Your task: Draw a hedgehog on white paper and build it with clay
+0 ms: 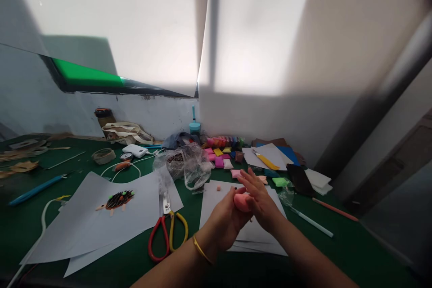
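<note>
Between my two palms sits a lump of pink modelling clay [242, 202], held over white paper sheets [211, 207]. My left hand [224, 222], with a gold bangle at the wrist, cups the lump from the left and below. Pressed against its other side is my right hand [261, 202], fingers stretched out. A small peach clay ball [218, 188] lies on the paper just beyond my left hand. Part of the paper, with a few tiny dark bits, is hidden behind my hands.
Left of my hands lie scissors [167, 229] with red and yellow handles, and paper bearing a spiny clay hedgehog [119, 200]. Behind are a clear plastic bag [184, 162], several clay packets [219, 162] and a yellow cutter [266, 160]. A white pen [312, 222] lies right.
</note>
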Motion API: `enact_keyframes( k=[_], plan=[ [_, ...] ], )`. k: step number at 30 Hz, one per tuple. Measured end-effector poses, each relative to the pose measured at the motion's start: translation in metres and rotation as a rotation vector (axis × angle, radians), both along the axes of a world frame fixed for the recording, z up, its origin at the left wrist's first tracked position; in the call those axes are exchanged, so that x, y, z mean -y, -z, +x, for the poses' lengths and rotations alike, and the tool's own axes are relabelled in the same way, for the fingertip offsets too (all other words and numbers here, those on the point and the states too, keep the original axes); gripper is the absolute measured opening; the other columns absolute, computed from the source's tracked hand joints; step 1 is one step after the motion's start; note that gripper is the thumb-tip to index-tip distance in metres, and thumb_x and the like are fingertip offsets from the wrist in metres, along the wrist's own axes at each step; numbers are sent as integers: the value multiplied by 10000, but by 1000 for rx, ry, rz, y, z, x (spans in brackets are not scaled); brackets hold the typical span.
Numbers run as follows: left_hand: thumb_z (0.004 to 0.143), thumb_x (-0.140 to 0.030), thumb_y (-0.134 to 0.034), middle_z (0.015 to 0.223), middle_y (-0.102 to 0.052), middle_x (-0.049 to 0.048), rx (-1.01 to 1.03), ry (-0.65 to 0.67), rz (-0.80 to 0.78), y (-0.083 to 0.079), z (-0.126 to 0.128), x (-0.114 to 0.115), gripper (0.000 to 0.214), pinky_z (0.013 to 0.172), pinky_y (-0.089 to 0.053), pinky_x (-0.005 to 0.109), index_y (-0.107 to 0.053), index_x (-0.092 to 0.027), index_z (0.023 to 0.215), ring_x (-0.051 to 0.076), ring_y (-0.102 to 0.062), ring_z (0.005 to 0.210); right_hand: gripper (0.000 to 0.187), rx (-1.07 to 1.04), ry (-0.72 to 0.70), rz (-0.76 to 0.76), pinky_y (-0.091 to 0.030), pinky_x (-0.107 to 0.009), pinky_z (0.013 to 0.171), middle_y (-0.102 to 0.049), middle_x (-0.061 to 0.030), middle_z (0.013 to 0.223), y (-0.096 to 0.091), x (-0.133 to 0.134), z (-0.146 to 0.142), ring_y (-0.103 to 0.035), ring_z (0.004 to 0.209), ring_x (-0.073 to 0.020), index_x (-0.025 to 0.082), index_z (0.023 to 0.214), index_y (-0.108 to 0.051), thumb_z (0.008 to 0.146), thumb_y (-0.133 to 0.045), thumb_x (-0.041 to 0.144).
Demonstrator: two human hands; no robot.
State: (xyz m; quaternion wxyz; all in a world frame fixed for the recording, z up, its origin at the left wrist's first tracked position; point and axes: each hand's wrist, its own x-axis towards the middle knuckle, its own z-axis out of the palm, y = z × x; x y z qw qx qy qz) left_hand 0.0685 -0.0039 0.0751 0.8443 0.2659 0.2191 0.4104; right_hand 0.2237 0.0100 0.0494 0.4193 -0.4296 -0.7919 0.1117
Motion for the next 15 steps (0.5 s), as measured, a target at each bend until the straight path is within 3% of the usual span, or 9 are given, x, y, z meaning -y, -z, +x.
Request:
enact_keyframes(
  k=[3, 6, 7, 11, 13, 15],
  plan=[
    [857, -351, -657, 1120, -628, 126, -142, 9, 89, 8, -12, -1, 401, 932, -458, 341, -580, -147, 1193, 211, -609, 1012, 556, -84, -95, -177, -322, -541, 1118, -467, -49, 1451, -1, 4, 14, -368, 1370, -292, 315, 1360, -486, 894, -419, 610],
    [830, -342, -693, 1102, -620, 120, -151, 20, 173, 8, -19, -2, 447, 855, -474, 297, -571, -149, 1215, 199, -606, 976, 687, -97, -80, -267, -398, -521, 1075, -491, -74, 1423, -6, 18, 12, -448, 1309, -302, 303, 1383, -448, 778, -653, 554],
    [825, -345, -698, 1116, -615, 116, -145, 28, 185, 8, -20, -2, 461, 850, -472, 293, -565, -158, 1225, 202, -600, 993, 641, -83, -53, -271, -409, -514, 1068, -509, -68, 1404, -7, 21, 9, -460, 1298, -294, 306, 1351, -485, 773, -687, 496],
    [866, -522, -587, 1097, -624, 102, -193, 22, 39, 5, -18, -3, 528, 862, -477, 354, -514, -190, 1270, 224, -600, 1011, 321, -32, 26, -182, -362, -528, 1104, -628, -33, 1267, -10, 27, -1, -491, 1276, -266, 309, 1166, -632, 846, -627, 306],
    [893, -595, -481, 1092, -626, 116, -147, 30, -60, 5, -15, -8, 570, 871, -478, 366, -509, -166, 1267, 235, -608, 1013, 317, 5, 34, -127, -304, -544, 1138, -653, -29, 1234, -9, 32, -9, -477, 1294, -262, 309, 1175, -629, 867, -580, 248],
    [920, -582, -426, 1159, -605, 141, -45, -6, -147, 8, -9, -13, 567, 911, -463, 342, -512, -133, 1255, 236, -596, 1068, 436, 68, -14, -110, -292, -543, 1148, -586, -47, 1336, -7, 41, -21, -426, 1338, -266, 293, 1298, -548, 867, -557, 221]
  ],
)
